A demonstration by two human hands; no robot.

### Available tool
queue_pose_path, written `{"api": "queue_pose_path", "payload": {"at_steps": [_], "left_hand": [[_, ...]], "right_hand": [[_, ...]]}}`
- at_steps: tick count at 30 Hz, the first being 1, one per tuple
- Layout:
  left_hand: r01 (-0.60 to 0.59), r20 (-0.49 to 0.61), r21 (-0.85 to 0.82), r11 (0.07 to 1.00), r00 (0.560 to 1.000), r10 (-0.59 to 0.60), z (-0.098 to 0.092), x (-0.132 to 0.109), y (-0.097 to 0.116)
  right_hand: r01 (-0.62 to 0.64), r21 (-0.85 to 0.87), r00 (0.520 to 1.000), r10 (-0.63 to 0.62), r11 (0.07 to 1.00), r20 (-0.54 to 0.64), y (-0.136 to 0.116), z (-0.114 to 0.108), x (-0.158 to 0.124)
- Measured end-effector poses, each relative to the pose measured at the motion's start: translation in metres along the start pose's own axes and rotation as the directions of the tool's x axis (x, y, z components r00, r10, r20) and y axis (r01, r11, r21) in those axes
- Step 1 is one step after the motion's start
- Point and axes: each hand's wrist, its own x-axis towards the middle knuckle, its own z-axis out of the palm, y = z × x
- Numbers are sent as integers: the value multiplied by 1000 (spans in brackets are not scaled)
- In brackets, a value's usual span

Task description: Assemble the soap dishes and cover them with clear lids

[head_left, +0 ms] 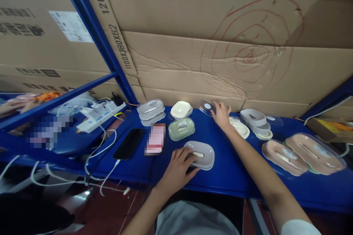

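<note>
Head view showed my left hand (pixel 179 165) curled in a light hold on the tabletop's (pixel 228 170) grey dish (pixel 208 148), my part-open right hand (pixel 221 115) at the clear lid (pixel 203 107), grip unclear, which a weak pinch could drop.

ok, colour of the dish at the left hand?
The dish is pale grey, slightly lilac; best seen in the head view.

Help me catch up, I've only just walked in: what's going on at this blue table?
A person has their left hand at the left end of a pale grey dish with a cream strip inside. Their right hand is at the edge of a clear lid at the back of the table. A green box sits behind the dish, and two pink boxes are over on the right.
</note>
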Motion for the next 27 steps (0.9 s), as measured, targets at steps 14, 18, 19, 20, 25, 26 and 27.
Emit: {"api": "queue_pose_path", "payload": {"at_steps": [14,18,19,20,25,26,27], "left_hand": [[-84,52,-100,991,995,90,-7,-2,3],[-69,39,-169,983,996,77,-7,-5,2],[-52,14,-188,981,998,56,-6,-7,1],[-31,-17,-207,978,999,28,-5,-9,0],[-2,-66,-257,967,998,-16,-1,-11,-6],[-19,-66,-257,966,998,2,0,-11,-6],[-36,-71,-262,964,997,17,0,-10,-7]], "right_hand": [[207,281,940,-270,937,207,-3,-79,-173],[104,375,966,-184,921,183,-6,-92,-199],[100,392,969,-179,915,171,-10,-94,-203],[107,410,968,-190,906,167,-15,-95,-207],[230,457,925,-339,859,170,-43,-88,-220],[259,445,921,-358,857,154,-45,-86,-222],[286,425,916,-375,859,140,-46,-84,-223]]}}
